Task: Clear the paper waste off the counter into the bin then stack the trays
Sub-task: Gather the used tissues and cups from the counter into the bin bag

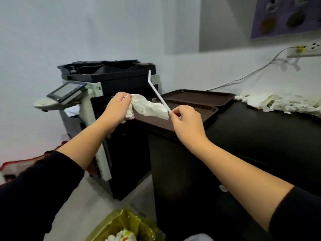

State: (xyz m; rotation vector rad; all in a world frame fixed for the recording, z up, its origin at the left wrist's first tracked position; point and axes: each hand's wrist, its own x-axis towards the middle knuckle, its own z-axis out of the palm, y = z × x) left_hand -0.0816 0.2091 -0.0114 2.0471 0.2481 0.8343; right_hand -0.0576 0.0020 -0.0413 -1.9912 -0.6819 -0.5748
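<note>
1. The bin (125, 225), lined with a yellow bag, already holds some paper.
2. The left hand (116, 108) grips a crumpled napkin (149, 108); the right hand (185, 122) pinches a straw (159, 93).
3. Two trays (199, 100) lie unstacked on the tabletop (260, 129).
4. More paper waste (281, 103) waits by the wall, so I judge the task barely halfway.

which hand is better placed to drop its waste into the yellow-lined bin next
Left. The left hand, gripping the crumpled white paper, is nearer above the yellow-lined bin; the right hand pinches the white bendy straw over the counter.
</note>
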